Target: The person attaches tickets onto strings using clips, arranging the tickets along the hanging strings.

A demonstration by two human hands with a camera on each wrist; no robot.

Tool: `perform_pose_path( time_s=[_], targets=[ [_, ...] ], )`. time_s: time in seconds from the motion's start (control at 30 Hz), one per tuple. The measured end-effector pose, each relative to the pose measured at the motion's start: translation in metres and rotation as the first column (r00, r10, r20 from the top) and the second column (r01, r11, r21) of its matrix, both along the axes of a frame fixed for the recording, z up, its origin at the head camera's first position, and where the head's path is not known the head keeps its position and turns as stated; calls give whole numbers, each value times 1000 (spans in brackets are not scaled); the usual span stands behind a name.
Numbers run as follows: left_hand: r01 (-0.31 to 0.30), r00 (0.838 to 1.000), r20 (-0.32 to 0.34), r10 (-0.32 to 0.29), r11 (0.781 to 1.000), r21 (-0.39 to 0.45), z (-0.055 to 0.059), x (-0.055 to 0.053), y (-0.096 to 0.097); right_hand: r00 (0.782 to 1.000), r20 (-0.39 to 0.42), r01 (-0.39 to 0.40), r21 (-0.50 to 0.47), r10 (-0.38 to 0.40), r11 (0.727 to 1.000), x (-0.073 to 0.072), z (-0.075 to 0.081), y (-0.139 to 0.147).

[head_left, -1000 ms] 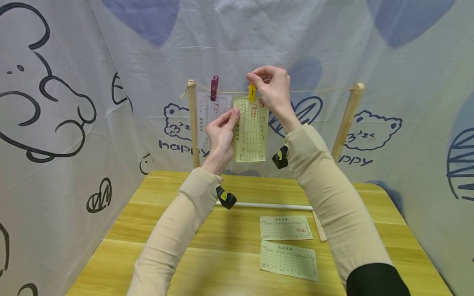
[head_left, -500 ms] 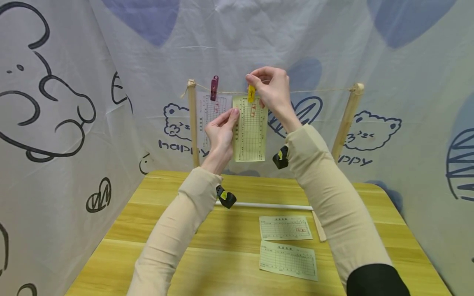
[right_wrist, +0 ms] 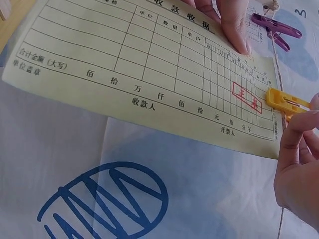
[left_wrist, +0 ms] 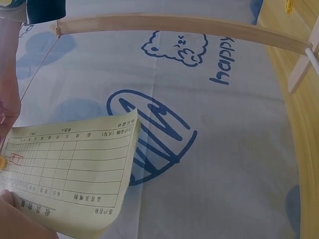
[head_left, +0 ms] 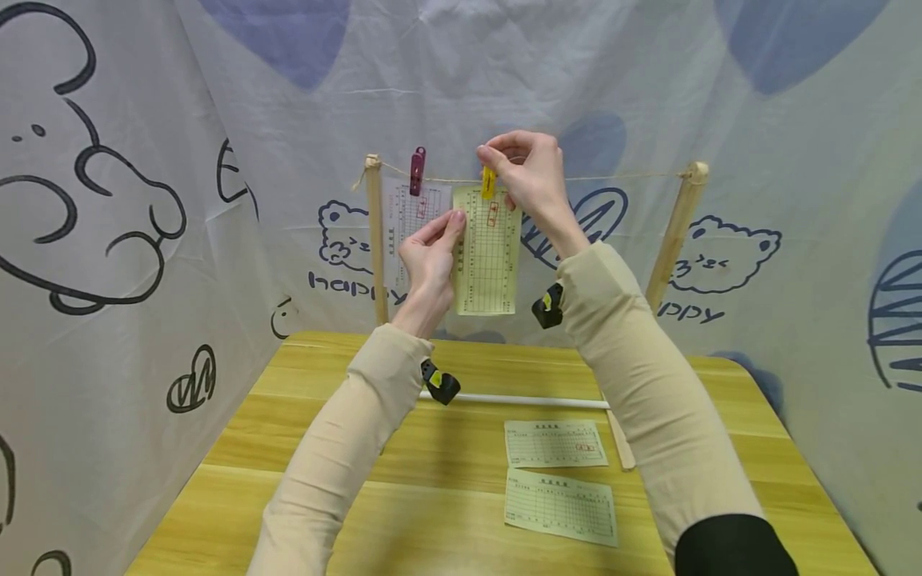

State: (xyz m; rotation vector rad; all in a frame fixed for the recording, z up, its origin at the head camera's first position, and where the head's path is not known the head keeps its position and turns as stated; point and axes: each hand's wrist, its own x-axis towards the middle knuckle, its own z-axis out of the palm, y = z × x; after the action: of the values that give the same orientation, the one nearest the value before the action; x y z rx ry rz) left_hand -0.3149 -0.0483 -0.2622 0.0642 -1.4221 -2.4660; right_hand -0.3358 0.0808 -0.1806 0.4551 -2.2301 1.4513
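Nearby, a left beige sleeve (head_left: 346, 432) and a right beige sleeve (head_left: 648, 384), the latter with a black band (head_left: 735, 546) at its lower end, reach over a wood-grain table (head_left: 245, 448). Two pale printed forms lie on the tabletop: a lower form (head_left: 560, 507) and, just beyond it, an upper form (head_left: 556, 444) bearing a red stamp. Past them, a white rod (head_left: 533, 401) runs across to a wooden foot (head_left: 621, 442) on the right.

Farther off, a person's two hands work at a yellow receipt (head_left: 497, 264), which hangs lengthwise, its red-stamped end at the top, beside the cord (head_left: 627, 175). The left hand (head_left: 430, 260) pinches the receipt's left edge – thumb on the printed face, fingers behind. The right hand (head_left: 529, 172) has thumb and forefinger clamped on the upper end of a yellow clip (head_left: 489, 184), whose other end sits over the receipt's top edge at the cord.

To the left, partly behind the left hand, a white receipt (head_left: 394, 232) hangs from the same cord under a purple clip (head_left: 417, 170). The cord stretches between a left wooden post (head_left: 378, 256) and a right wooden post (head_left: 675, 232) – with a pale cloth (head_left: 461, 80) behind, printed with blue shapes, bear faces and the word "happy"
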Motion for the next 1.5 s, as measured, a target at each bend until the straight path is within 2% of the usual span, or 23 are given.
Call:
perform_pose_path(
  time_s=[0.33,1.17,1.5],
  targets=[
    [-6,1000,3,6,1000,-4,0,-1,0,999,7,-33,-18,33,999,1,0,2],
    [4,1000,9,-4,1000,-10,0,0,1,998,29,-53,-11,54,999,0,0,3],
    [8,1000,9,-8,1000,3,1,0,1,998,13,-61,-1,61,998,-1,-1,3]
  ],
)
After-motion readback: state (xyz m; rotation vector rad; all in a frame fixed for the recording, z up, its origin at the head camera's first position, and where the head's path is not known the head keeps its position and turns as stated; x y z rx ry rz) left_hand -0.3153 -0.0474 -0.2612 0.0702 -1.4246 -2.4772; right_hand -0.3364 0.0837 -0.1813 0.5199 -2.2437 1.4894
